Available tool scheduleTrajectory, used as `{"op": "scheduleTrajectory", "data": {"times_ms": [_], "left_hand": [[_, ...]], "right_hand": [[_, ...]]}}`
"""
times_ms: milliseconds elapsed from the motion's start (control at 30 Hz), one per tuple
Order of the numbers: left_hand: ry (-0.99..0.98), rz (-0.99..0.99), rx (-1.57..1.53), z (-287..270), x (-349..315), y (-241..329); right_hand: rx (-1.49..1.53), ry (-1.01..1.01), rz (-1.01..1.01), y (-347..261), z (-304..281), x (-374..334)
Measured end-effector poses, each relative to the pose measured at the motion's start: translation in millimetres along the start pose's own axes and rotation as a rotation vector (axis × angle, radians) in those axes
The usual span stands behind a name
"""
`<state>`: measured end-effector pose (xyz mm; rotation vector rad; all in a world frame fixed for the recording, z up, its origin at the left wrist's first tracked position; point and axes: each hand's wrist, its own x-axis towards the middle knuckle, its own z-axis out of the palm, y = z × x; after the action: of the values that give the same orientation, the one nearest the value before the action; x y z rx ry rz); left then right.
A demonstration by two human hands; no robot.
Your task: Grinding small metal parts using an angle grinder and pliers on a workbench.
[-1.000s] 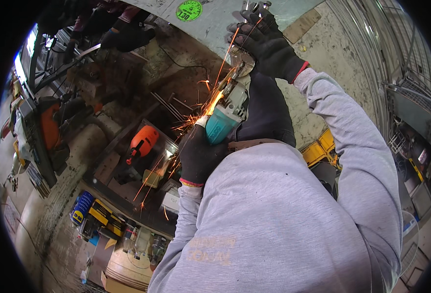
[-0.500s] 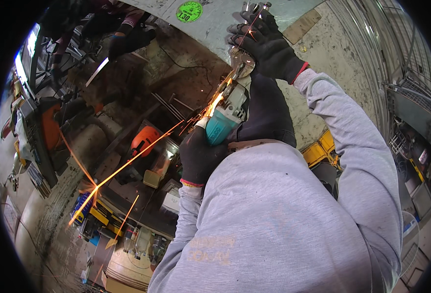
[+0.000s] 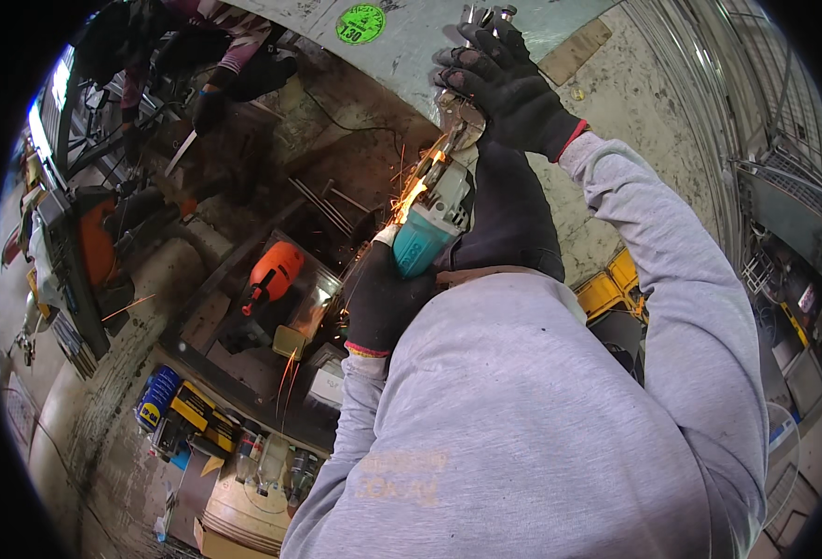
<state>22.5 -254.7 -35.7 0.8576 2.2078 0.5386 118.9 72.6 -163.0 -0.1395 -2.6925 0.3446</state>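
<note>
My left hand point(image 3: 383, 296), in a black glove with a red cuff, is wrapped round the body of a teal angle grinder point(image 3: 420, 244). Orange sparks point(image 3: 414, 191) spray along the grinder's left side. Beyond the tool, my right hand point(image 3: 521, 101), gloved alike, rests with bent fingers over a metal piece point(image 3: 460, 116) at the edge of the grey metal tabletop point(image 3: 411, 47). Shiny metal ends point(image 3: 485, 15) stick out past those fingers. The exact shape of what lies under the right hand is hidden, as is the contact with the disc.
Another person's gloved hand point(image 3: 210, 110) is at upper left, near a metal strip point(image 3: 181, 152). An orange power tool point(image 3: 275, 271) lies in the dark tray to my left. A blue spray can point(image 3: 157, 395) stands lower left; a yellow case point(image 3: 608, 287) is at right, and long metal bars point(image 3: 699, 84) run along the far right.
The long spark streaks toward the lower left have mostly gone, leaving short sparks by the grinder. The other person's hand has shifted slightly. Both my hands stay almost in place.
</note>
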Motion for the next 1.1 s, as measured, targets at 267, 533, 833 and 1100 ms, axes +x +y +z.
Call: {"op": "scheduleTrajectory", "data": {"times_ms": [267, 533, 833, 1100], "left_hand": [[0.026, 0.014, 0.010, -2.4, 0.3, 5.5], [0.009, 0.017, -0.007, -4.7, 0.9, 1.1], [0.042, 0.061, -0.053, -1.0, -1.8, -12.6], [0.016, -0.061, 0.026, -10.0, -8.5, 3.0]], "right_hand": [[0.082, 0.071, -0.013, -5.8, -6.6, 9.0], [-0.009, 0.000, -0.007, -3.1, -1.5, 5.3], [0.030, 0.013, 0.004, -14.6, -11.2, 16.6], [0.031, -0.014, 0.013, -10.0, -13.4, 17.7]]}}
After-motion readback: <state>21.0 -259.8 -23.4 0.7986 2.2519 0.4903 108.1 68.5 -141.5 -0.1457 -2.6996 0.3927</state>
